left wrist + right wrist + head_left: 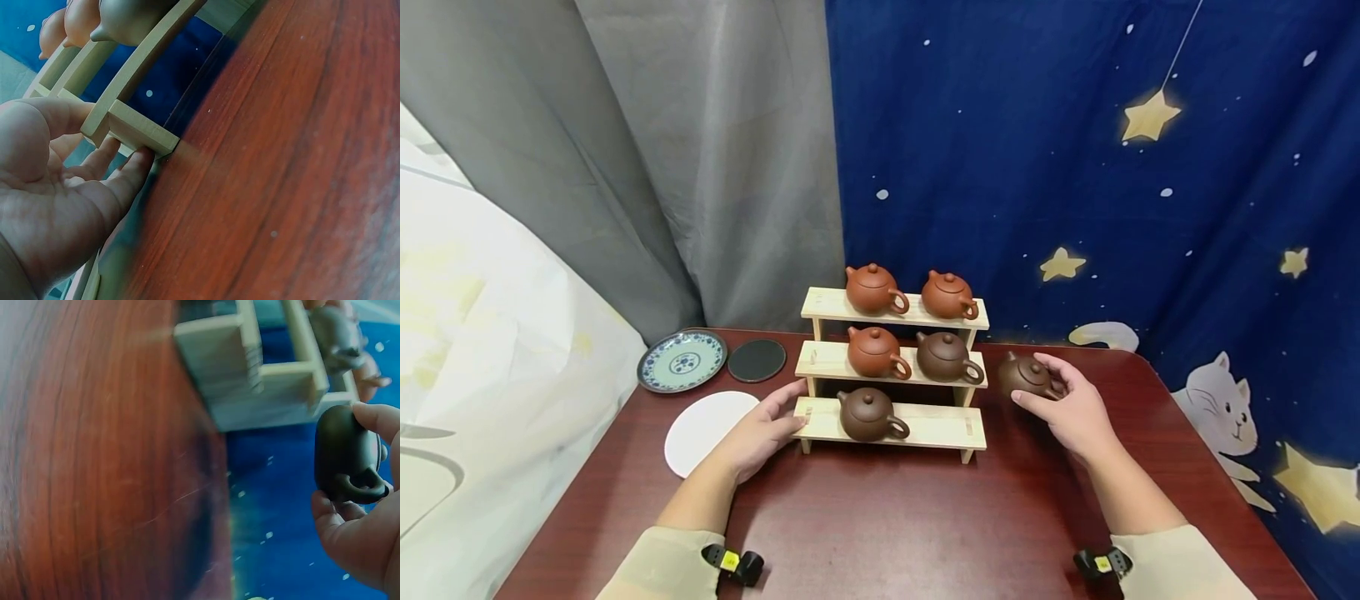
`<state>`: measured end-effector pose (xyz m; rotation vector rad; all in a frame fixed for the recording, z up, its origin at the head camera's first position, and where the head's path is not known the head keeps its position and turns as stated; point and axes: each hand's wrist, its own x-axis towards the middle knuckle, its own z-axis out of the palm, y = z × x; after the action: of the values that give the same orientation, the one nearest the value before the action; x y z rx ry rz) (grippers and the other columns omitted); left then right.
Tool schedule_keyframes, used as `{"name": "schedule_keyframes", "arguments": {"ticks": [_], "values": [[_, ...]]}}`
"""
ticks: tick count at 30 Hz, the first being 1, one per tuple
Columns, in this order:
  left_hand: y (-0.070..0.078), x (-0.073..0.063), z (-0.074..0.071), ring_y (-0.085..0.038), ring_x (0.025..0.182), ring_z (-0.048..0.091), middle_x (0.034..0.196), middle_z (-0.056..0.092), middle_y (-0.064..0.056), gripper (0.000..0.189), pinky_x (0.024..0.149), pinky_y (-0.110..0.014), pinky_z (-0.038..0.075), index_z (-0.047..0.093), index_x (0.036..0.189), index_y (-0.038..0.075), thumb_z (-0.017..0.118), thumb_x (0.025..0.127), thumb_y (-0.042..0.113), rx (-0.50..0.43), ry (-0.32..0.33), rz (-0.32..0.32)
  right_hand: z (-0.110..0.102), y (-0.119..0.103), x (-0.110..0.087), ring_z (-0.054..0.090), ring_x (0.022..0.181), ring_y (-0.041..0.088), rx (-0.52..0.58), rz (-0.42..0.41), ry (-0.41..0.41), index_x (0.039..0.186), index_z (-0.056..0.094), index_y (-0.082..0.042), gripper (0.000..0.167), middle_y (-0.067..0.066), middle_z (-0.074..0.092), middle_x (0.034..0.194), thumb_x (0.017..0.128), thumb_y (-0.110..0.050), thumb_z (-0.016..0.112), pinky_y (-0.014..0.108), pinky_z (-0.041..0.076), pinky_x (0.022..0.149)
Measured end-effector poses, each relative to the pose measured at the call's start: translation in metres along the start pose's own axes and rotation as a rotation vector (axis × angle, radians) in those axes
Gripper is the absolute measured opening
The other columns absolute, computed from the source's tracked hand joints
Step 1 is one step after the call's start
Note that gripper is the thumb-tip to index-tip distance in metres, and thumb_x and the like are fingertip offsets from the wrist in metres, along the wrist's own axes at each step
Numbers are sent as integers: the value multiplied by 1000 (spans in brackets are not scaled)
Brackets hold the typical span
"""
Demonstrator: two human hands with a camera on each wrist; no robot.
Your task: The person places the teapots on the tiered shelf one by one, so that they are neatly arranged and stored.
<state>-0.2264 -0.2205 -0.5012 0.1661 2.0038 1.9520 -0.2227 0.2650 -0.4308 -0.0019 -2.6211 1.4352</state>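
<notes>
My right hand (1078, 412) holds a dark brown teapot (1024, 375) just right of the three-tier wooden stand (936, 423). Thumb and fingers span its body in the right wrist view, and its handle (359, 487) points back toward the palm. At the stand's left end, my left hand (758, 440) grips the lowest shelf. The left wrist view has the thumb at the shelf board (140, 69) and fingertips against its short leg (140, 128). Two reddish teapots (872, 289) sit on top, a reddish teapot (874, 353) and a brown one (943, 357) mid-tier, another brown teapot (867, 414) below.
Left of the stand lie a blue-patterned plate (683, 362), a dark round coaster (757, 361) and a white disc (703, 429), partly behind my left hand. The reddish-brown table (880, 517) ends at a grey curtain (760, 167) and a blue starry curtain (970, 150).
</notes>
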Motion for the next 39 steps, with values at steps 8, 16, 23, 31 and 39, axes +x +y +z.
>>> {"name": "schedule_keyframes", "arguments": {"ticks": [8, 16, 23, 31, 39], "values": [[0, 0, -1, -22, 136, 56, 169, 35, -21, 70, 101, -23, 55, 27, 170, 14, 56, 107, 5, -2, -3, 11, 3, -31, -26, 67, 106, -9, 131, -115, -35, 152, 56, -10, 72, 5, 69, 130, 88, -16, 89, 9, 54, 91], [1, 0, 0, -24, 139, 53, 170, 34, -20, 70, 102, -22, 54, 27, 170, 14, 56, 107, 5, 0, -1, 10, 19, -48, -41, 70, 108, -2, 168, -193, -112, 149, 58, -10, 72, 8, 68, 130, 85, -12, 90, 14, 56, 91], [2, 0, 0, -29, 143, 50, 171, 33, -20, 70, 102, -22, 54, 26, 170, 14, 55, 107, 5, 1, -3, 6, 41, -49, -46, 72, 112, 1, 161, -200, -227, 149, 60, -17, 73, 11, 72, 135, 84, -19, 93, 19, 58, 92], [1, 0, -1, -33, 148, 47, 173, 31, -19, 70, 103, -22, 53, 26, 170, 15, 56, 108, 6, -2, -3, 1, 67, -43, -40, 74, 114, 13, 134, -151, -280, 149, 60, -24, 76, 5, 73, 135, 82, -28, 95, 22, 58, 90], [1, 0, -1, -33, 151, 43, 174, 29, -18, 70, 104, -23, 53, 26, 170, 15, 57, 108, 7, 2, -5, -2, 84, -37, -34, 72, 69, 36, 129, -71, -314, 151, 58, -22, 77, 14, 73, 124, 82, -25, 94, 35, 59, 59]]}}
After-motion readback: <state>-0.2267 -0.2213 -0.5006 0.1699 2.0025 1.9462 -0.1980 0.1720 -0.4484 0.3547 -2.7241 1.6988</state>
